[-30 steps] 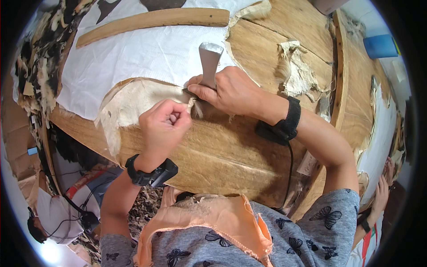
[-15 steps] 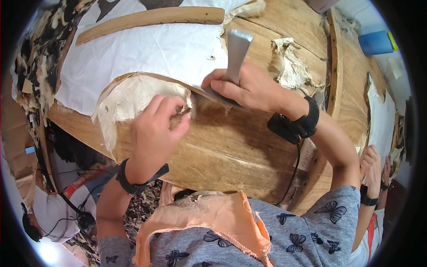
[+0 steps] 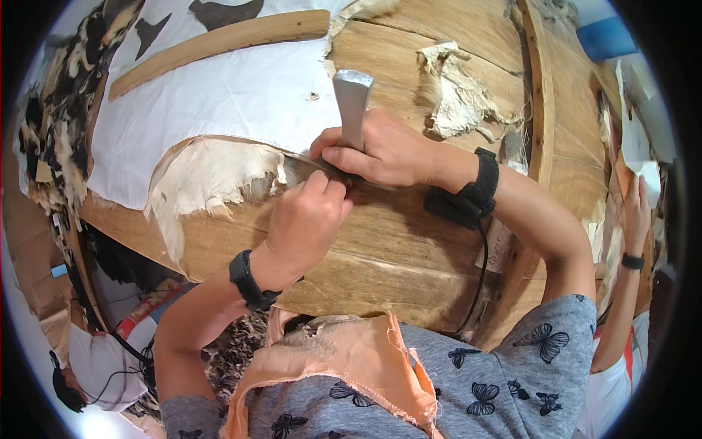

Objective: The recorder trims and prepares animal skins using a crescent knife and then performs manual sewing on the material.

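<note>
Clasping a metal tool (image 3: 352, 106) tightly in the right hand (image 3: 393, 152), curling the left hand (image 3: 306, 221) just beside it, any hold there hidden, pale hide (image 3: 210, 170) on the wooden desk (image 3: 409, 241), edging a white sheet (image 3: 219, 95).

Wd. plank table (image 3: 409, 271) w/ raised strip (image 3: 540, 102), bright glow (image 3: 95, 424) btm. L

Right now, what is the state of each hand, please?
Left hand: fingers curled beside the right hand; fingertips hidden, so I cannot tell whether it holds anything.
Right hand: closed, holding the metal tool.
</note>
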Tool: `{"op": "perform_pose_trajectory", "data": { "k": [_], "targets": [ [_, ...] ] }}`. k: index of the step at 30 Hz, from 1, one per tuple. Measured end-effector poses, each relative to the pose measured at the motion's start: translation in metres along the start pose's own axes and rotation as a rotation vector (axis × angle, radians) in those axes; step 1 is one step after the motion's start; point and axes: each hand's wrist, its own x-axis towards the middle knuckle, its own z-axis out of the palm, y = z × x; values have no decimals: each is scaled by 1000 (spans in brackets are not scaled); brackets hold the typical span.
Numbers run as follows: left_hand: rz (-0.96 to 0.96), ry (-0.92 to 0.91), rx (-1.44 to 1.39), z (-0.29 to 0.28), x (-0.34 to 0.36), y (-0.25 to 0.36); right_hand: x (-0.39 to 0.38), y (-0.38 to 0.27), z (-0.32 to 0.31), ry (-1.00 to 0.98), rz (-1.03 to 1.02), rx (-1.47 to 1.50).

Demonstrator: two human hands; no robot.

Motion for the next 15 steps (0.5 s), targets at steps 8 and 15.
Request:
{"op": "perform_pose_trajectory", "data": {
  "k": [8,15],
  "targets": [
    [-81,55,-91,4,-5,-8,0,6,1,12,-6,14],
    [-165,-5,-105,-5,-2,-5,2,6,-4,6,3,74]
  ]
}}
